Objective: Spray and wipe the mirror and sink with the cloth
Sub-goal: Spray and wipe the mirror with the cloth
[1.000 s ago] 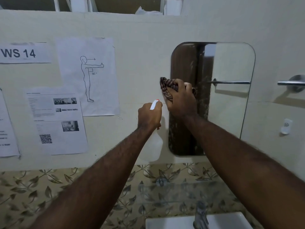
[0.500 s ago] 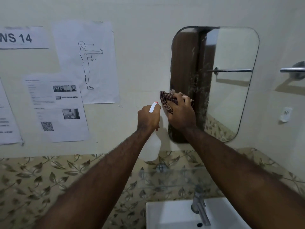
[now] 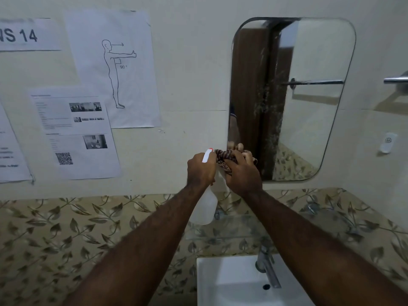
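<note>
A rounded mirror (image 3: 309, 62) hangs on the cream wall, streaked with droplets down its middle. My right hand (image 3: 242, 173) presses a brown striped cloth (image 3: 223, 156) against the mirror's lower left corner. Right beside it, my left hand (image 3: 201, 168) grips a white spray bottle (image 3: 204, 208) by its neck, its nozzle with a red tip pointing up at the wall. The white sink (image 3: 220, 281) lies below, at the bottom edge of the view, with a metal tap (image 3: 266, 266) over its drain.
Printed sheets (image 3: 110, 67) are taped to the wall on the left. A glass shelf (image 3: 238, 226) juts out over the leaf-patterned tiles (image 3: 66, 228) between mirror and sink. A metal towel bar (image 3: 396, 80) and a small white fitting (image 3: 388, 142) sit on the wall at right.
My right hand has drawn the cloth down the mirror's left side from mid-height to the bottom corner. My left hand with the bottle followed downward, and the view tilted down onto the sink.
</note>
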